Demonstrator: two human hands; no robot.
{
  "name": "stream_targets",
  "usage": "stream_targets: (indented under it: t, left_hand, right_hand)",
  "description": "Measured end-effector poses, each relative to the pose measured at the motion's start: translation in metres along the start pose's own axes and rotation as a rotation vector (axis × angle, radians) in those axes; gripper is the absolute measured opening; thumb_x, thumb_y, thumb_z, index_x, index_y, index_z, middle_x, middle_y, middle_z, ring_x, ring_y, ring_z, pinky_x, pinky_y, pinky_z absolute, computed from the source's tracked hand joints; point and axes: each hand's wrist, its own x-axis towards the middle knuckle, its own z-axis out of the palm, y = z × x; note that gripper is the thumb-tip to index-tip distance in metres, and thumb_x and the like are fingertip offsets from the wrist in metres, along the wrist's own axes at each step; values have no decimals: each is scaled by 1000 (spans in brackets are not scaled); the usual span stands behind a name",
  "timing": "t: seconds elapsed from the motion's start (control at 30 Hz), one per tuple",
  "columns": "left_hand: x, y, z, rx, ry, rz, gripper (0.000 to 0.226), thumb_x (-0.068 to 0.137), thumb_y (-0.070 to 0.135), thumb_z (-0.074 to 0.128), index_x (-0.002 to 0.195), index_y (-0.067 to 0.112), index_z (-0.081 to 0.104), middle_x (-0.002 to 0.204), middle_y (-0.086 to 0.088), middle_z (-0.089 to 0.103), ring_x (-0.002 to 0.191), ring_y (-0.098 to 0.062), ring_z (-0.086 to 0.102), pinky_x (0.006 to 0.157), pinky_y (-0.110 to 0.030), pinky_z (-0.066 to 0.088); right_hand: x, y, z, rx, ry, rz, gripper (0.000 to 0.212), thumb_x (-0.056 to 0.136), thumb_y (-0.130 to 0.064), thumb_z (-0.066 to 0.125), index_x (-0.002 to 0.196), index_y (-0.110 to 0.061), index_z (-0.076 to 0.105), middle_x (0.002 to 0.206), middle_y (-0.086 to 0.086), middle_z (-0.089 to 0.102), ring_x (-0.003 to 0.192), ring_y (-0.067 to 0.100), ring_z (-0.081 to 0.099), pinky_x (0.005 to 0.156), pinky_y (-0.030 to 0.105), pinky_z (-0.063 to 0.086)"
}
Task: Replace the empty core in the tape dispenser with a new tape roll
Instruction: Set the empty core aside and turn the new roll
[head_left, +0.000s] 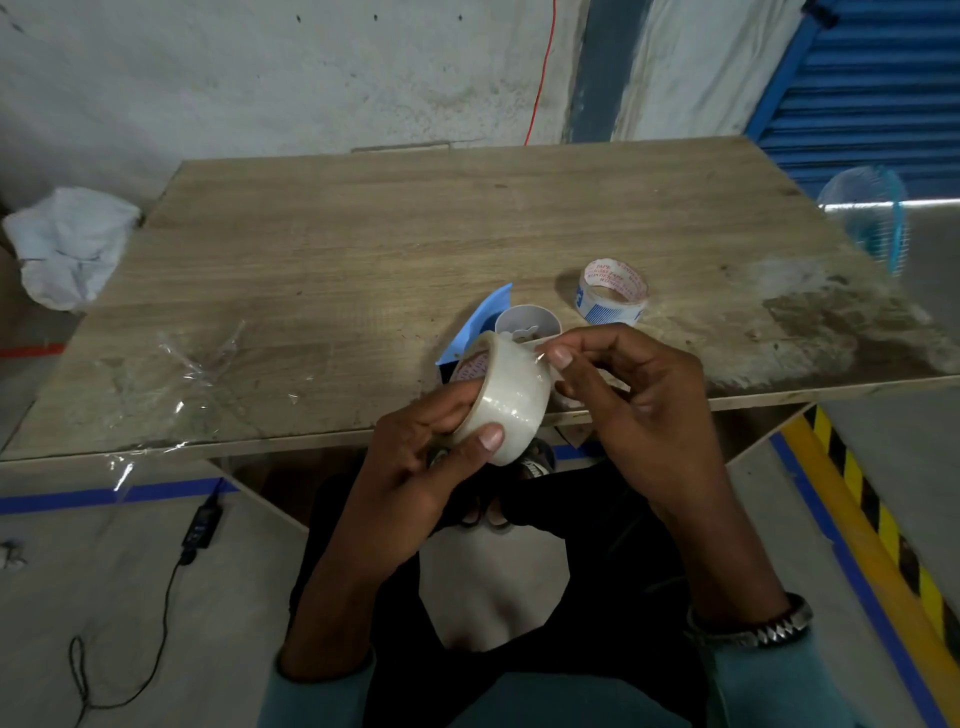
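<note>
My left hand (415, 462) grips a full roll of clear tape (506, 395) over the table's near edge, thumb on its outer band. My right hand (623, 395) pinches the tape's loose end at the roll's upper right side. Just behind the roll stands the blue tape dispenser (488, 317) with its white hub (527, 322), mostly hidden by the roll and my fingers. An empty tape core (613, 293) with red print inside and a blue pattern outside lies on the table to the right of the dispenser.
The wooden table (363, 260) carries scraps of clear film (202, 358) at its front left and a worn grey patch at its right. A white bag (67, 244) lies on the floor at the left, a blue mesh basket (872, 213) at the right.
</note>
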Motion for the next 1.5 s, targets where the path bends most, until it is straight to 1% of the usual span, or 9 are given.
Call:
stream_targets:
  t: [0.3, 0.4, 0.5, 0.6, 0.77, 0.9, 1.1, 1.27, 1.5]
  left_hand:
    - [0, 2, -5, -146, -21, -119, 28, 93, 7, 69, 114, 22, 80, 98, -18, 80, 83, -34, 72, 70, -33, 56]
    - [2, 2, -2, -188, 37, -188, 25, 88, 6, 70, 103, 23, 80, 90, -12, 78, 73, -26, 72, 62, -30, 54]
    - [6, -2, 13, -240, 91, -334, 28, 79, 26, 73, 107, 23, 77, 96, -19, 77, 81, -50, 70, 74, -51, 47]
    - [8, -1, 35, -176, 163, -455, 24, 87, 47, 80, 102, 28, 80, 84, -18, 78, 76, -39, 72, 72, -51, 48]
    - [7, 1, 35, -141, 179, -348, 16, 102, 25, 66, 110, 26, 80, 89, -14, 82, 78, -48, 70, 75, -61, 52]
    - [8, 2, 33, -158, 228, -363, 22, 81, 26, 64, 93, 16, 80, 76, -18, 77, 69, -49, 61, 70, -60, 47]
    - [6, -5, 32, -151, 319, -317, 20, 80, 29, 68, 82, 13, 81, 60, -22, 66, 57, -38, 57, 65, -54, 45]
    - [10, -13, 30, -189, 311, -264, 34, 86, 45, 84, 96, 12, 85, 84, -39, 71, 71, -52, 67, 70, -65, 54]
    - [7, -12, 27, -122, 271, -218, 29, 87, 39, 79, 78, 11, 82, 56, -20, 64, 47, -27, 57, 55, -30, 48]
  right_hand:
    - [3, -6, -9, 72, -60, 106, 9, 104, -12, 67, 101, -6, 73, 100, 8, 83, 103, 22, 78, 82, 44, 67]
    - [2, -7, -10, 35, -130, 148, 8, 107, -15, 63, 102, -13, 68, 101, 5, 82, 99, 14, 78, 73, 37, 64]
    - [-2, -6, -4, -67, -183, 122, 7, 109, -18, 60, 104, -19, 65, 102, -1, 82, 103, 11, 77, 82, 49, 64]
    - [-7, -4, 2, -134, -213, 81, 7, 109, -19, 59, 105, -20, 64, 101, -5, 81, 104, 12, 77, 85, 56, 62]
    - [-4, -10, -4, -77, -182, 133, 7, 110, -20, 59, 106, -18, 64, 99, -2, 83, 99, 13, 79, 73, 43, 64]
    - [-1, -18, -5, -41, -227, 175, 8, 109, -18, 59, 105, -14, 64, 94, -2, 83, 94, 9, 77, 69, 23, 58]
    - [-3, -25, 0, 156, -193, 246, 11, 112, -17, 51, 103, -17, 57, 87, 6, 82, 78, 11, 74, 66, 28, 63]
    - [-7, -29, 4, 209, -193, 283, 7, 111, -17, 53, 107, -14, 58, 81, 7, 80, 72, 12, 73, 71, 34, 65]
    - [-9, -33, 2, 296, -69, 343, 9, 112, -23, 51, 111, -15, 56, 88, 15, 82, 71, 19, 77, 62, 33, 64]
